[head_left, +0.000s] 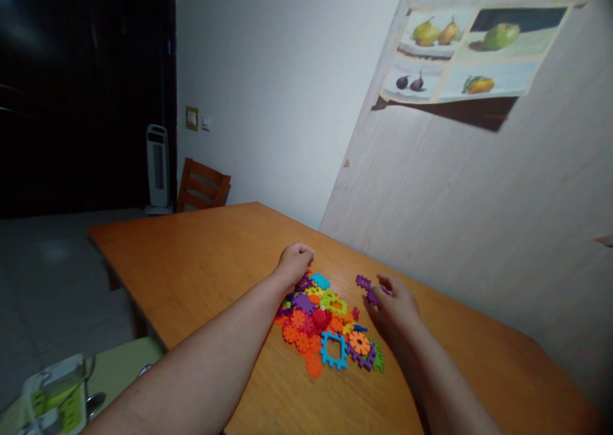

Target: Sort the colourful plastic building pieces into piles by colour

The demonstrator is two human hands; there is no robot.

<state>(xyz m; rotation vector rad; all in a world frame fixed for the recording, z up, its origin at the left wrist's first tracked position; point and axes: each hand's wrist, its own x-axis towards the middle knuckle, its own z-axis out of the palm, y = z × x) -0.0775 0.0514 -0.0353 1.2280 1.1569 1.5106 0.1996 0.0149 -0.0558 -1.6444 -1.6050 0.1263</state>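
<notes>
1. Curling at purple pieces (363,282), the right hand (397,301) may grip them; I cannot tell.
2. Left hand (294,262): curled by the pile (322,320), contents hidden.
3. Step: apparently handling purple pieces on the worktop (215,250); the next move calls for a sure pinch.

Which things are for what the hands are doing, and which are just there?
Seem to belong to the work:
- the pile of colourful toothed pieces beside the left hand
- the purple pieces at the right hand
- the table under them

Just there:
- the chair
- the white tower-shaped appliance
- the fruit pictures on the wall
</notes>
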